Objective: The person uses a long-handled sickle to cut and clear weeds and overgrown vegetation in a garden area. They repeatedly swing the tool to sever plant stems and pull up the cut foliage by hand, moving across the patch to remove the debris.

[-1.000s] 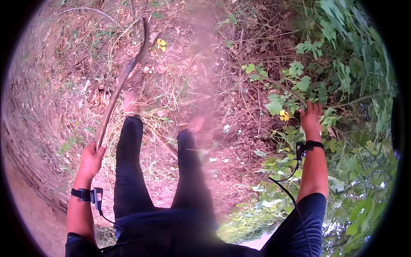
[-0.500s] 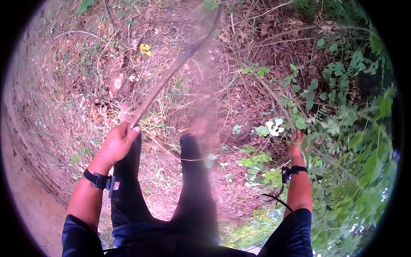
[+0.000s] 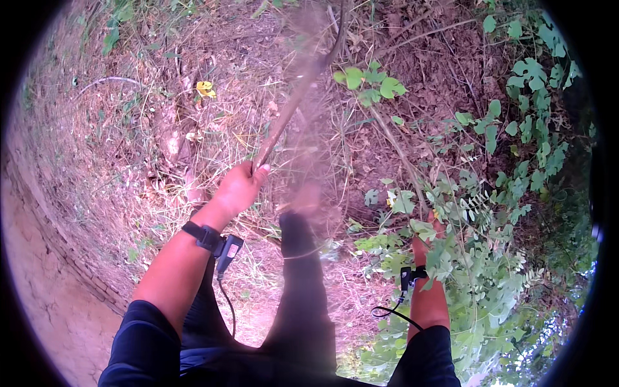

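My left hand (image 3: 240, 188) is closed round the near end of a long brown wooden stick (image 3: 285, 116). The stick slants away to the upper right, where its darker far part bends upward. At the right, my right hand (image 3: 436, 222) is closed at the lower end of a thin leafy branch (image 3: 401, 149), its fingers partly hidden by foliage. Broad green leaves (image 3: 371, 84) show at the branch's far end. More green leaves (image 3: 442, 261) hang over my right wrist and forearm.
Dry grass (image 3: 245, 138) and brown leaf litter cover the ground, with a yellow leaf (image 3: 206, 89) at the upper left. Dense green foliage (image 3: 490, 290) fills the right side. A bare earthen edge (image 3: 51, 297) curves along the lower left. A vertical blurred band crosses the middle.
My left hand has moved right and slightly farther away with the stick, which now stands steeper. My right hand has shifted left and a little nearer, and the leafy branch has moved left with it.
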Demonstrator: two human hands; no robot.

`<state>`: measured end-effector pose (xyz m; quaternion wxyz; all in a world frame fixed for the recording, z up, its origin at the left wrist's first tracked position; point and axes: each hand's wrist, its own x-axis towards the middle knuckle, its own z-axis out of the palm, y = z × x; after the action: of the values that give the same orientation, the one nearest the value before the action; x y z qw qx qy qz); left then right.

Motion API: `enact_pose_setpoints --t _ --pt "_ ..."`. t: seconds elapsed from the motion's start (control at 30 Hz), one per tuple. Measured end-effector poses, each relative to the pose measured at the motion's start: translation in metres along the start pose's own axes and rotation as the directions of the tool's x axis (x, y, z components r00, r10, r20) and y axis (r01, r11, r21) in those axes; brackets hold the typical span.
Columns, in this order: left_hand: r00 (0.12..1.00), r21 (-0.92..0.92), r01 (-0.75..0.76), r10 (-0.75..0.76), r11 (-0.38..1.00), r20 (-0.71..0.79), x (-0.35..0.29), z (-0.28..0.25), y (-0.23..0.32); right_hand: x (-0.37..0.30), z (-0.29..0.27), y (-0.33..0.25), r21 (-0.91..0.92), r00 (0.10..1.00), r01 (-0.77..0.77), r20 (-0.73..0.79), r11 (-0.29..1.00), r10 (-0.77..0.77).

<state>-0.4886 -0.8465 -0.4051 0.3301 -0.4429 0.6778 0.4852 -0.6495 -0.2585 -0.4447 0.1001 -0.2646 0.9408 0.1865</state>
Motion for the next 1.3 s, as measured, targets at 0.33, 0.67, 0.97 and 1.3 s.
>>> enact_pose_setpoints --t 0.33,0.67,0.97,1.3 --pt "0.997 0.037 -0.073 0.074 0.997 -0.027 0.023 0.038 -0.018 0.013 0.003 -0.014 0.243 0.994 -0.084 0.085 0.966 0.065" --pt "0.996 -0.017 -0.046 0.045 0.999 -0.080 0.015 0.046 -0.021 0.018 0.008 -0.015 0.191 0.999 -0.031 -0.020 0.981 0.036" --pt "0.998 -0.019 -0.045 0.044 0.999 -0.052 0.022 0.052 -0.023 0.016 0.007 -0.016 0.228 0.999 -0.030 -0.019 0.973 0.035" --pt "0.965 -0.059 -0.230 0.219 0.971 -0.147 0.006 0.041 0.011 0.013 0.009 -0.012 0.243 1.000 -0.004 -0.016 0.970 0.008"
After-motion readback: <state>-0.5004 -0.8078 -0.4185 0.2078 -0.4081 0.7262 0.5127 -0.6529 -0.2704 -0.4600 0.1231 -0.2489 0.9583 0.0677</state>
